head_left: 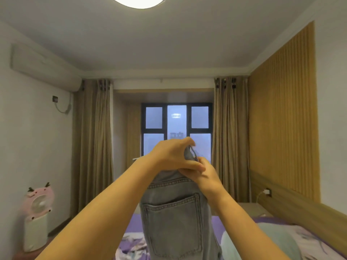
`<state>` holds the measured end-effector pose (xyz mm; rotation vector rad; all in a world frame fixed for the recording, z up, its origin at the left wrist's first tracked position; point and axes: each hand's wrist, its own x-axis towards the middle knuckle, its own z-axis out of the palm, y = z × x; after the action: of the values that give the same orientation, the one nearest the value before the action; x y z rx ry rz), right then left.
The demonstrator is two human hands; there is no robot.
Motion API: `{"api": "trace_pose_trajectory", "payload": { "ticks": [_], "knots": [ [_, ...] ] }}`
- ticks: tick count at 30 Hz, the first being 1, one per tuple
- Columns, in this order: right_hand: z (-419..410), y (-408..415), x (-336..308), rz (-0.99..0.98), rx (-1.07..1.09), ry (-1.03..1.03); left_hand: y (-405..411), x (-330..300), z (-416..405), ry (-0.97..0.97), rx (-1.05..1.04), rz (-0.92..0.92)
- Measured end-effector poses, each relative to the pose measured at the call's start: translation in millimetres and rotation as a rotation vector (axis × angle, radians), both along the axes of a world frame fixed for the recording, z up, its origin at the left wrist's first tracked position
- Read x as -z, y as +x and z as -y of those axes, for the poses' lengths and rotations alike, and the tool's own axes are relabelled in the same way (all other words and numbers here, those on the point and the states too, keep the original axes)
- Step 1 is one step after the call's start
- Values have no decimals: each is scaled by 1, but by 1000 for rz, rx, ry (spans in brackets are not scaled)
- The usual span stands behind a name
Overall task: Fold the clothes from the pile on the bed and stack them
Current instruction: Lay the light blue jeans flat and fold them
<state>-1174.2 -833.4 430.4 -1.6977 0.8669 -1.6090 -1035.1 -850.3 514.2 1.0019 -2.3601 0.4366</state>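
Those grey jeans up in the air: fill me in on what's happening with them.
A person is holding a pair of light grey denim jeans up in front of them, over a bed with a purple floral sheet. Both hands meet at the waistband: the left hand has its grip over the top, and the right hand pinches the same edge just below. The jeans hang straight down, back pocket facing the camera, not yet folded. No finished stack is in view.

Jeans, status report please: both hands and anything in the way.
Left hand and right hand both gripping the jeans at the waistband, held up in the air. Jeans hanging over the bed. Nothing in the way.
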Motion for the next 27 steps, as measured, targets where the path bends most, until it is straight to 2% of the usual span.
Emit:
{"api": "trace_pose_trajectory", "payload": {
  "ticks": [3,10,12,17,19,22,24,27],
  "knots": [
    [-10,-9,34,-23,-122,102,-1,18,3,-71,8,41],
    [-26,-37,155,-307,-174,346,19,35,3,-78,32,9],
    [-33,-44,188,-281,-199,384,28,34,2,-65,9,-13],
    [-37,-52,236,-213,-4,470,34,39,2,-78,-41,-12],
    [-33,-44,245,-157,59,431,32,43,3,-78,-57,0],
    [-30,-38,253,-26,355,378,32,48,5,-71,-67,-5],
    [-32,-36,256,-47,491,413,34,51,7,-67,-61,-18],
    [-35,-31,260,-143,477,562,35,54,6,-64,-62,-22]
  ]
}}
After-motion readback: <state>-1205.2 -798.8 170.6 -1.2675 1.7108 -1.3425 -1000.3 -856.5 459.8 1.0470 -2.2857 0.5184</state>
